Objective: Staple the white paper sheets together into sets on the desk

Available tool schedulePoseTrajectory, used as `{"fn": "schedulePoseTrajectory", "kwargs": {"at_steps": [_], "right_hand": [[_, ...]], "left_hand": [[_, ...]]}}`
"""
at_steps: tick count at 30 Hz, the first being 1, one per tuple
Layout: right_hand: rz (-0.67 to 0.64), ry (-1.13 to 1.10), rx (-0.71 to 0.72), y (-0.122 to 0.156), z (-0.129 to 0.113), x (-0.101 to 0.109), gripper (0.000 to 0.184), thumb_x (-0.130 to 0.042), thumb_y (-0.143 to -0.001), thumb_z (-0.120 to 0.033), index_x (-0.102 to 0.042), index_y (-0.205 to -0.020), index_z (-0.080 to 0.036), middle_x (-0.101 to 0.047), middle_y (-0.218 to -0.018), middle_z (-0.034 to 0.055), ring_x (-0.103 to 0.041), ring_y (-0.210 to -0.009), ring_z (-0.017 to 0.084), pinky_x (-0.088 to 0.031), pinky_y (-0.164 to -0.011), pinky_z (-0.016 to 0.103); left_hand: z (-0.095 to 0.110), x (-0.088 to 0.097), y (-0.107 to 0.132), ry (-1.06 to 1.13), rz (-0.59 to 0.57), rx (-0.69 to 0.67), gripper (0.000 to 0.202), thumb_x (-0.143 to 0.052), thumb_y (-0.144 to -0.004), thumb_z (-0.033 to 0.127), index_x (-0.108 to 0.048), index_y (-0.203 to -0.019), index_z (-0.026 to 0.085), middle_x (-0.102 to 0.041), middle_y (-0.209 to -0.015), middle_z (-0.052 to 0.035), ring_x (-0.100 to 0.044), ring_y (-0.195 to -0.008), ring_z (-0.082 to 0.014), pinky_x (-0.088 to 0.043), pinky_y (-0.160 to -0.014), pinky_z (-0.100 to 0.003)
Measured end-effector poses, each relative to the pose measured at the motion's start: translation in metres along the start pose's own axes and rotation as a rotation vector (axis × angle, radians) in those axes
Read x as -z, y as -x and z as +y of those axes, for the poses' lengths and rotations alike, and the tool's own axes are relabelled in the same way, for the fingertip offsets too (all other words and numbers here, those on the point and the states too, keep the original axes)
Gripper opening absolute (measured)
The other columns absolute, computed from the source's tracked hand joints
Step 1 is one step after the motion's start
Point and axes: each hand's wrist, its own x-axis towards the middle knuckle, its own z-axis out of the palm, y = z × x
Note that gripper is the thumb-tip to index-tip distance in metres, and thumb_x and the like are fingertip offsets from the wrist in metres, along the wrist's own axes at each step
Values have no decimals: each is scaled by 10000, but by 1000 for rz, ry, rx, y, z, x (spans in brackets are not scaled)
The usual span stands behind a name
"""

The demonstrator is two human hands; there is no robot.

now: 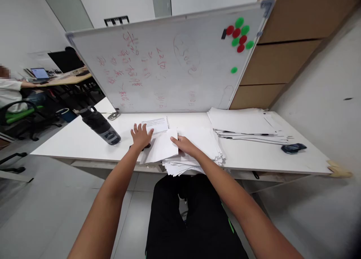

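White paper (163,148), probably light, limp and easily creased, lies between right hand (184,144) and left hand (141,137), so I'd take its edge, where the right pinches, the left splayed open.

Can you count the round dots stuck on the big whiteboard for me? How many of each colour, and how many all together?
Green dots: 5
Red dots: 4
Total: 9
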Motion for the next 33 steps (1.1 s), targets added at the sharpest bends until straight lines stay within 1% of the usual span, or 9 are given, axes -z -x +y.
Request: {"fn": "schedulePoseTrajectory", "kwargs": {"at_steps": [2,4,7,14,21,23,25,29,33], "right_hand": [[3,4,18,-3,4,1,388,-585,-893,-562,-646,-862,-180,-708,-773,57,-631,-666,195,-498,-664,314],[-5,-16,26,-5,7,2,386,-598,-890,-557,-664,-915,-177,-723,-827,65,-645,-718,201,-502,-692,312],[-20,-29,16,-4,9,3,400,-603,-891,-558,-668,-987,-175,-725,-844,72,-652,-756,211,-503,-698,314],[-12,-43,69,-1,12,2,375,-630,-883,-521,-678,-1024,-177,-712,-867,67,-647,-785,209,-507,-753,336],[16,27,92,-9,17,-2,341,-595,-879,-515,-644,-913,-179,-689,-796,47,-614,-672,180,-472,-648,297],[50,68,94,-10,16,-4,350,-579,-878,-528,-630,-859,-182,-679,-773,39,-610,-679,184,-459,-645,292],[100,94,100,-10,15,-6,355,-565,-877,-534,-623,-834,-187,-676,-779,36,-609,-701,191,-450,-654,291],[129,85,131,-9,16,-9,327,-569,-864,-509,-645,-845,-191,-680,-799,31,-605,-723,192,-452,-676,291],[168,62,156,-12,21,-13,280,-599,-833,-461,-673,-823,-191,-678,-761,28,-599,-703,191,-451,-665,286]], "left_hand": [[1,-17,-2,-88,-107,40,877,-356,-895,663,-316,-1534,63,-313,-1582,-237,-55,-1515,-411,-65,-1169,-657],[0,-28,-2,-129,-158,17,942,-319,-891,684,-202,-1571,43,-222,-1621,-228,9,-1522,-394,5,-1177,-646],[-2,-31,-1,-123,-183,14,954,-254,-902,700,-142,-1584,42,-175,-1636,-218,50,-1523,-382,16,-1178,-640],[2,-22,3,-110,-139,17,903,-218,-921,700,-232,-1567,69,-216,-1624,-214,6,-1524,-384,-38,-1183,-629],[-9,-24,-3,18,-88,89,818,-265,-931,676,-388,-1495,96,-370,-1560,-204,-147,-1497,-409,-175,-1165,-628],[-10,-18,-6,74,-29,102,722,-319,-947,619,-473,-1434,109,-460,-1501,-192,-210,-1480,-397,-237,-1161,-583],[-8,-10,-4,123,118,80,576,-341,-975,520,-561,-1345,137,-536,-1437,-162,-269,-1463,-348,-267,-1166,-511],[-7,4,25,147,431,90,431,-327,-1007,397,-646,-1201,182,-579,-1397,-113,-315,-1441,-286,-211,-1184,-484],[-23,0,67,140,449,254,430,-334,-1007,401,-641,-1215,182,-569,-1412,-122,-321,-1434,-305,-206,-1165,-515]]}}
